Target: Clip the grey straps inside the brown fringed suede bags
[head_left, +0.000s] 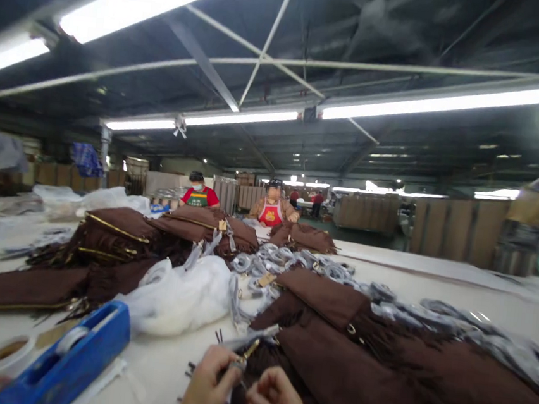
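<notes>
At the bottom centre, my left hand (pixel 211 384) pinches a small metal clasp (pixel 237 365) with a gold zipper pull (pixel 251 349) beside it. Just to its right, my right hand (pixel 275 398) has its fingers curled together; anything between them is too small to make out. Both hands are over the fringed edge of a dark brown bag (pixel 330 360). Another brown bag (pixel 322 291) with a metal ring lies on top of it. Grey straps in clear plastic (pixel 287 261) are heaped behind the bags.
A blue tape dispenser (pixel 78 352) and a tape roll (pixel 9 355) stand at the left of the white table (pixel 158 372). White plastic wrap (pixel 184 298) is left of centre, with brown bags (pixel 119 229) piled behind. Two people in aprons are across the table.
</notes>
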Available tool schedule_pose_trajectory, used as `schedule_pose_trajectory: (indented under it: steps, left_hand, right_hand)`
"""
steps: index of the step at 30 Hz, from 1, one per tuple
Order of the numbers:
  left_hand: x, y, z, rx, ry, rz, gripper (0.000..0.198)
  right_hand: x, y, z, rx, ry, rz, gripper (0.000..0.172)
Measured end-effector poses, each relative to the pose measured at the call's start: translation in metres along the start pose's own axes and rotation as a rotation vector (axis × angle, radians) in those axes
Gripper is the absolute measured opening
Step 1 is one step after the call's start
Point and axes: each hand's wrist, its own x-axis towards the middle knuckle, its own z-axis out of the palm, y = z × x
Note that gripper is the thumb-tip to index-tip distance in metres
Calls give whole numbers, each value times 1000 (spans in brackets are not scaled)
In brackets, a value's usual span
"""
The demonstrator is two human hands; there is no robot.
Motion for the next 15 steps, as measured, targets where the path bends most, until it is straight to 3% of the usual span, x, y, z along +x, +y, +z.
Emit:
schedule_pose_trajectory:
  steps: [3,6,15]
  left_hand:
    - [-8,23,-1,-2,41,-2,17]
    - [-7,32,-1,36,39,50,16]
    - [-7,30,0,316,56,322,20]
  right_hand:
    - [-12,-2,10,40,149,-26,59]
    - [-13,-7,17,40,235,17,60]
    - [-12,-19,20,134,258,85,63]
